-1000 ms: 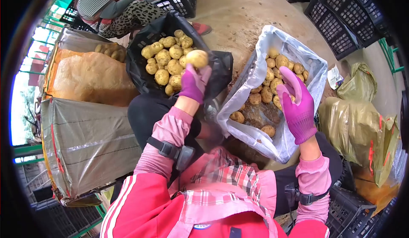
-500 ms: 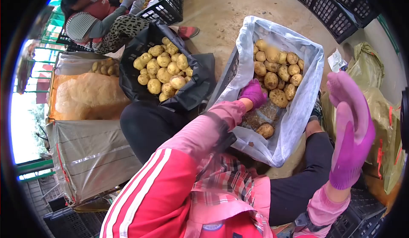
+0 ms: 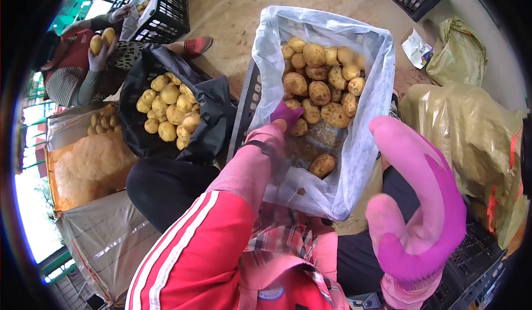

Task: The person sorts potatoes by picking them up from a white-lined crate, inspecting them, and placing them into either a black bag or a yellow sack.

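**Left hand** [image 3: 286, 113], in a purple glove, reaches into the white bag [image 3: 374, 96]. Its fingers are sunk among the potatoes [image 3: 320, 91] at the near-left edge of the heap, and whether they have closed on one cannot be told.

**Right hand** [image 3: 419, 199], gloved alike, is held up close to the camera at the near right. Its fingers are spread and its palm is empty, well apart from the bag.

**Potatoes.** They fill the far half of the bag. A lone potato [image 3: 322, 165] lies nearer, on loose soil at the bottom. By their look they are firm, rounded and fairly heavy for their size. They seem dusty rather than slippery, with skin that may bruise if dropped. A hold is best taken around the middle, with fingers and thumb on opposite sides.

**Surroundings.** The thin bag is soft and lines a black crate [image 3: 250, 96]. To the left, a black bag [image 3: 213, 107] holds a second heap [image 3: 166, 110] of potatoes. At the far left, another person's gloved hand [image 3: 100, 59] holds up a potato. Tan sacks [image 3: 471, 138] stand at the right.
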`<state>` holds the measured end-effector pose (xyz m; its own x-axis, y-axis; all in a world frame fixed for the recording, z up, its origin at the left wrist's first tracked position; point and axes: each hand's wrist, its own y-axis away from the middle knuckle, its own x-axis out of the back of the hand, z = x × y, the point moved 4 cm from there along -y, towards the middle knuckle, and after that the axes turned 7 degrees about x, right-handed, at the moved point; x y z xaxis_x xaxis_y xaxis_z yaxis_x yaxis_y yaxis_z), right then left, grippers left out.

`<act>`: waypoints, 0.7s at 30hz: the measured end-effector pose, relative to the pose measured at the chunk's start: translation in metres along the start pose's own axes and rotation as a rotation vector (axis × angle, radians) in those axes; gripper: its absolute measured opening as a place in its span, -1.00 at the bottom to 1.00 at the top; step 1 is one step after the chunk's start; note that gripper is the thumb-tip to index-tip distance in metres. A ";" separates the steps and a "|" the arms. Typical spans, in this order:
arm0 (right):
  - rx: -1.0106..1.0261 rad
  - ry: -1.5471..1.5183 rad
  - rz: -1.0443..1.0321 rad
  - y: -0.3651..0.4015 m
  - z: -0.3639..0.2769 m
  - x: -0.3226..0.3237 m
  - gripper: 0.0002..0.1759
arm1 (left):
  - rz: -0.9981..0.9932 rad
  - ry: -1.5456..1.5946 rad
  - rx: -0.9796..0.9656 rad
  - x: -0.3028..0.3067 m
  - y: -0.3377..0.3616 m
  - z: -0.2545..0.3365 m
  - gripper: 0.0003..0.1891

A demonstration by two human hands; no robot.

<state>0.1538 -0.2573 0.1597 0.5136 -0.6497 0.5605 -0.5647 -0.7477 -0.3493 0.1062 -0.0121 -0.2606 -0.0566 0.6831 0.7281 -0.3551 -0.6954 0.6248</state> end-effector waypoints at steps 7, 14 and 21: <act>-0.011 0.064 0.037 -0.008 0.002 -0.017 -0.57 | -1.072 1.096 -0.029 0.049 0.063 0.034 -0.41; 0.315 0.261 0.159 -0.008 -0.011 -0.070 -0.53 | -1.123 1.179 -0.543 0.202 0.218 0.030 -0.47; 0.559 0.361 0.057 -0.015 -0.049 -0.142 -0.54 | -0.191 1.019 -0.894 0.207 0.265 -0.009 -0.24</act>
<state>0.0577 -0.1466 0.1223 0.1891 -0.6762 0.7120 -0.1146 -0.7354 -0.6679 -0.0077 -0.0534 0.0531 -0.4567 0.8817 -0.1185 -0.8886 -0.4584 0.0148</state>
